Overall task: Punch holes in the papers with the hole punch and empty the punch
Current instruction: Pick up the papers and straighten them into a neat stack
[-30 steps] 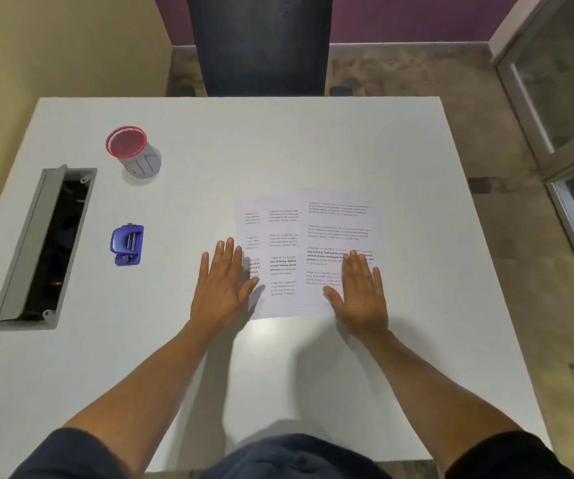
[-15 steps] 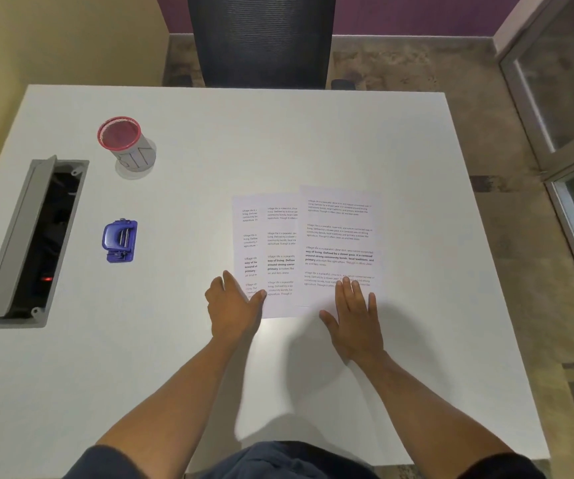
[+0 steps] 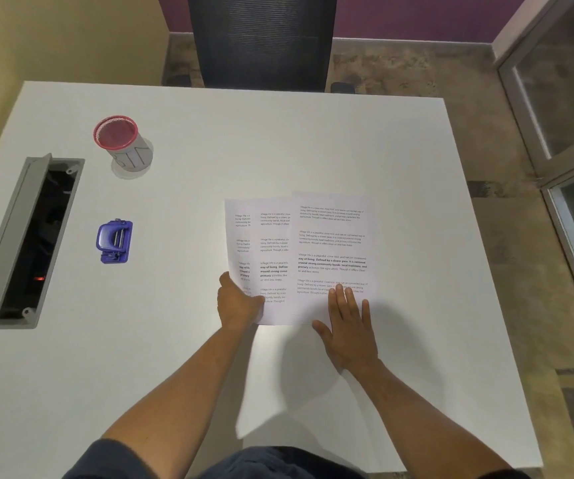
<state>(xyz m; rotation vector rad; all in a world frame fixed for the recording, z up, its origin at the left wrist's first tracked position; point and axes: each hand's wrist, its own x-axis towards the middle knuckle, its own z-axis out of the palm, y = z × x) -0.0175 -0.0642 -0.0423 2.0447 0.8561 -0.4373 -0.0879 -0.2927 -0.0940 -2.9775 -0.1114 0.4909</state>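
Three printed papers (image 3: 316, 247) lie overlapped and fanned on the white table (image 3: 278, 140), right of centre. My left hand (image 3: 239, 302) grips the bottom-left corner of the leftmost sheet, thumb on top, fingers curled under the edge. My right hand (image 3: 347, 323) lies flat with spread fingers on the bottom edge of the rightmost sheet. A blue hole punch (image 3: 114, 240) sits on the table well to the left of the papers, untouched.
A red-rimmed mesh cup (image 3: 121, 141) stands at the back left. An open grey cable tray (image 3: 19, 243) is sunk into the table's left side. A dark office chair (image 3: 261, 39) stands behind the far edge. A glass door (image 3: 562, 115) is on the right.
My left hand went from flat beside the papers to curled on the leftmost sheet's bottom corner. My right hand slid back toward me to the sheets' bottom edge.
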